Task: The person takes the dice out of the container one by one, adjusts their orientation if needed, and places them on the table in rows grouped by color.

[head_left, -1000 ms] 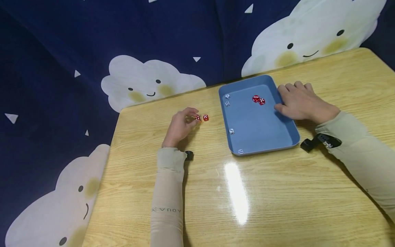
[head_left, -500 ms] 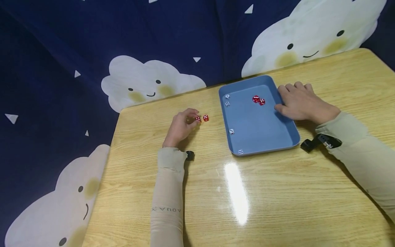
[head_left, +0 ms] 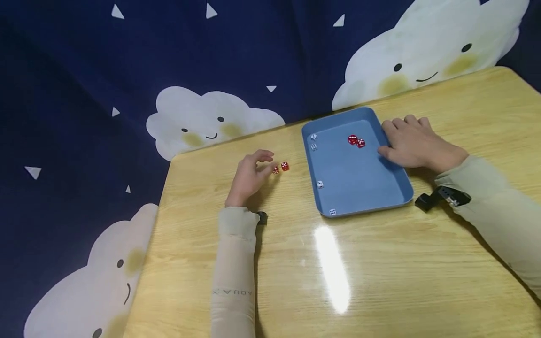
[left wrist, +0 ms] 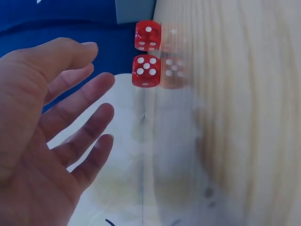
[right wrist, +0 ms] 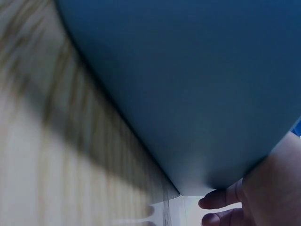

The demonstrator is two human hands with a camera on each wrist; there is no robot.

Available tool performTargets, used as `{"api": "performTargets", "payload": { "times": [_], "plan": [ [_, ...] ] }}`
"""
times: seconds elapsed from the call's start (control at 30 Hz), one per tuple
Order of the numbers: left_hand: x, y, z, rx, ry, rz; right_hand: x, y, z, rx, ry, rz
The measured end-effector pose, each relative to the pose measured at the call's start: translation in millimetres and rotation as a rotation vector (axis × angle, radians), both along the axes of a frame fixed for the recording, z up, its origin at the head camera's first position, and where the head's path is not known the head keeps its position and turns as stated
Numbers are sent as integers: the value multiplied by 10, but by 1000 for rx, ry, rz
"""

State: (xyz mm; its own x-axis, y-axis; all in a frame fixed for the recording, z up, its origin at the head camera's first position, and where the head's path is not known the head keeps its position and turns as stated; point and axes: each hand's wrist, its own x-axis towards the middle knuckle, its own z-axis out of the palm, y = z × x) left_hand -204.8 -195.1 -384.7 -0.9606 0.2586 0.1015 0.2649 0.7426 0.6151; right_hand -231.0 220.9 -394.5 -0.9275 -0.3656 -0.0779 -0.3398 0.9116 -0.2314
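Note:
My left hand [head_left: 250, 176] hovers beside two red dice [head_left: 285, 166] on the table, left of a blue tray [head_left: 357, 176]. In the left wrist view, the fingers and thumb are spread apart, with a visible gap to the nearer red die [left wrist: 146, 71], which shows five on the side facing the camera. My right hand [head_left: 416, 143] grips the tray's right rim, thumb over the inside and fingers outside. The right wrist view shows the tray's outer wall [right wrist: 188, 94] and fingertips beyond it.
Inside the tray, two red dice [head_left: 360, 143] lie together toward the back. Several white dice [head_left: 320, 184] lie along its left wall. Behind the wooden table [head_left: 296, 272] hangs a dark blue curtain [head_left: 253, 47] with cloud prints.
My left fingers have come off the left red die, which now stands beside the other, and have opened slightly. The right hand keeps its grip on the tray. The head view has shifted slightly.

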Motion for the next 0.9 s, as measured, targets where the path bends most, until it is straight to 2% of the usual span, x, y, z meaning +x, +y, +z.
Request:
{"api": "performTargets", "payload": {
  "times": [0.13,0.27,0.53,0.7,0.9],
  "plan": [
    [14,57,14,-9,21,9,13,-5,-3,-8,12,13],
    [-12,141,83,-46,52,-19,20,1,11,-9,1,12],
    [-132,459,312,-159,115,-130,43,24,28,-4,2,2],
    [-209,659,404,-233,144,-195,53,17,13,-1,28,8],
    [-278,886,484,-261,135,-255,67,22,5,1,72,30]
  ]
}}
